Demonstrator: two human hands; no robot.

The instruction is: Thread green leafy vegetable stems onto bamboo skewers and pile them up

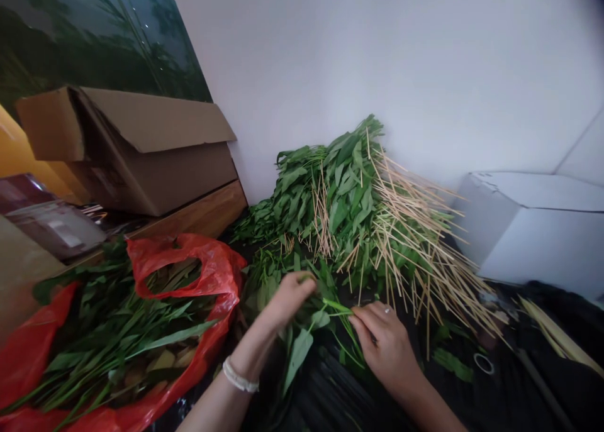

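My right hand [384, 337] pinches a leafy green stem [337, 306], which looks like water spinach; its cut end points left and a broad leaf hangs below. Just left of it, my left hand [291, 295] is closed with thumb and fingertips together; a bit of green shows at the fingertips, too small to name. Beneath both hands lie loose leaves on a black plastic sheet [325, 388]. Beyond them, a heap of leafy greens [349, 187] leans at the wall, with many thin wooden sticks [415, 224] poking out to the right.
At the left, a red plastic bag [221, 268] lies spread around more long-leaved greens [117, 331]. Behind it stands an open cardboard box [174, 168] on a wooden ledge. A white box [542, 243] is at the right, with a small white ring [484, 364] in front.
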